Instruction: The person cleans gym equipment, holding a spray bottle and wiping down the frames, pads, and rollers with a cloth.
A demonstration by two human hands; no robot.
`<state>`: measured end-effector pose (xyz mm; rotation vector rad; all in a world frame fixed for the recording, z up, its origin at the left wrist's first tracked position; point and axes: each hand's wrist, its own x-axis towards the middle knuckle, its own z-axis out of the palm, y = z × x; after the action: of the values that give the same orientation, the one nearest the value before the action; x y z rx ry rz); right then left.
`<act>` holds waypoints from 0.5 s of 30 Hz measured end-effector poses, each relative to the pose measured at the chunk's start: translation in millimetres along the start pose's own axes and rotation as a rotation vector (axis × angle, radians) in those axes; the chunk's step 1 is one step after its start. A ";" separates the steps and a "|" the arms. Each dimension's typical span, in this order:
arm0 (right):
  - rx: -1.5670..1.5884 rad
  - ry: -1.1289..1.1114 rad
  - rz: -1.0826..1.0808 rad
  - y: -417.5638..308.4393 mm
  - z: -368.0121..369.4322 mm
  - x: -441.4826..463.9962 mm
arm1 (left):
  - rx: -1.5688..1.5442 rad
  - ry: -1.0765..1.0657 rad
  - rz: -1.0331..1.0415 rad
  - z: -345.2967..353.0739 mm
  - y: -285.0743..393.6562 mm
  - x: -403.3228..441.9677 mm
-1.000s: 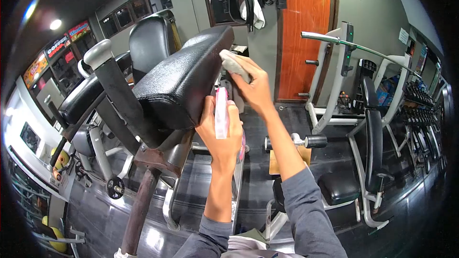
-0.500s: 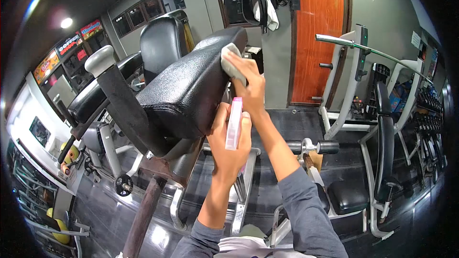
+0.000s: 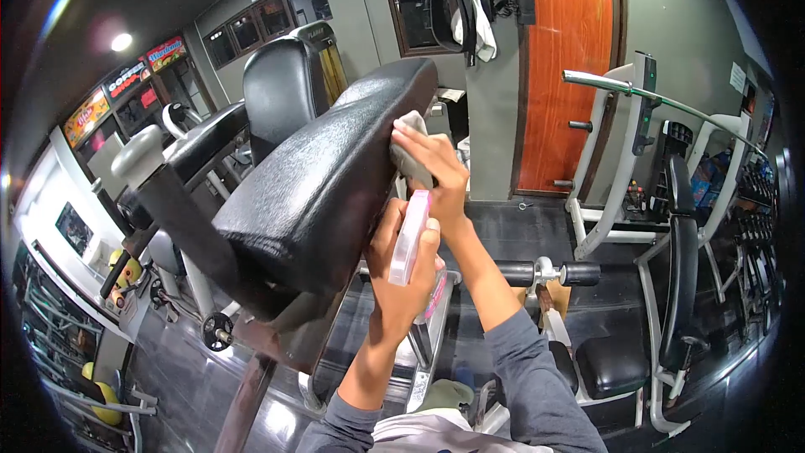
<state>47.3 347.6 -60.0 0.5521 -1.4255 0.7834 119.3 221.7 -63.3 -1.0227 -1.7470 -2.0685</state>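
Note:
A long black padded cushion of a gym machine fills the middle, slanting away from me. My right hand presses a folded grey cloth against the cushion's right side. Just below it, my left hand is wrapped around a spray bottle with a whitish and pink spray head. The bottle's lower part is mostly hidden by that hand, with some pink showing beside the palm. A grey-ended black post rises at the cushion's near left end.
A second machine with a black backrest stands behind the cushion. To the right are a barbell on a white rack and a black bench. Below my right forearm sits a black seat. A wooden door is at the back.
The cloth and my right hand have slid a little down and nearer along the cushion's side. The cushion appears larger and closer. My left hand still holds the spray bottle, slightly lower in view.

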 end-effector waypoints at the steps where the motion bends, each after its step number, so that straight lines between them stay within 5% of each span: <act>1: 0.007 0.004 -0.012 8.3 1.1 -3.6 | 0.046 -0.015 0.020 1.7 -3.0 3.3; 8: -0.021 0.013 0.102 88.0 2.3 25.6 | 0.063 -0.002 -0.073 20.1 -23.4 34.5; 15: 0.075 -0.113 -0.110 101.3 -4.5 -8.9 | 0.078 -0.004 -0.032 41.7 -46.2 57.3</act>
<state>-26.2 414.9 -81.0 0.7367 -1.4607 0.7289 64.9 286.5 -60.1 -0.9831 -1.8419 -2.0005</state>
